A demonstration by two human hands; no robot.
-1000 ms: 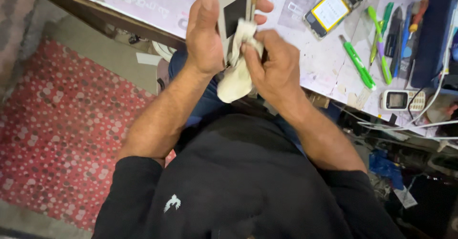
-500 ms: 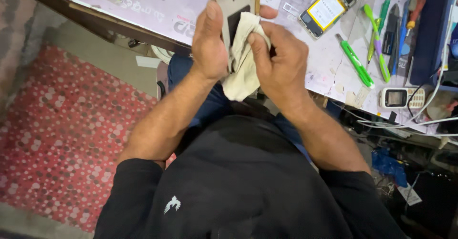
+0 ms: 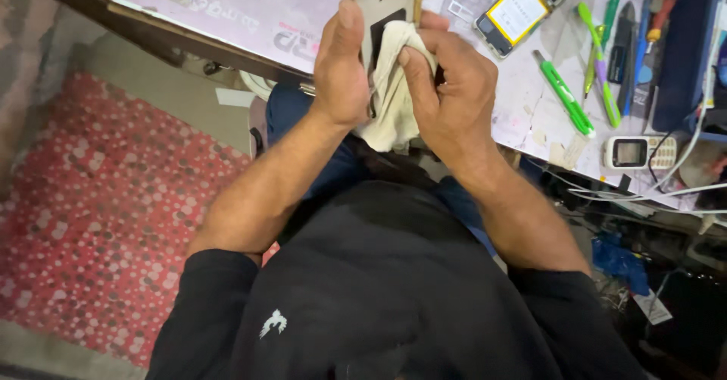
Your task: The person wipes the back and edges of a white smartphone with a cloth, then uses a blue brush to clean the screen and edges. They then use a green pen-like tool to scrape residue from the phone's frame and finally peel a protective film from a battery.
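Fingers of left hand (image 3: 342,69) clamp phone frame (image 3: 385,5) upright over table edge (image 3: 227,43), long axis pointing away. Right hand (image 3: 454,96) fingers press white cloth (image 3: 390,100) against its lower face, just right of left thumb.

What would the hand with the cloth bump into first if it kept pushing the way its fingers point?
The right hand presses a whitish cloth toward the phone frame held by the left hand. Its fingers point left, so through the cloth they would probably meet the frame first, though depth is hard to judge.
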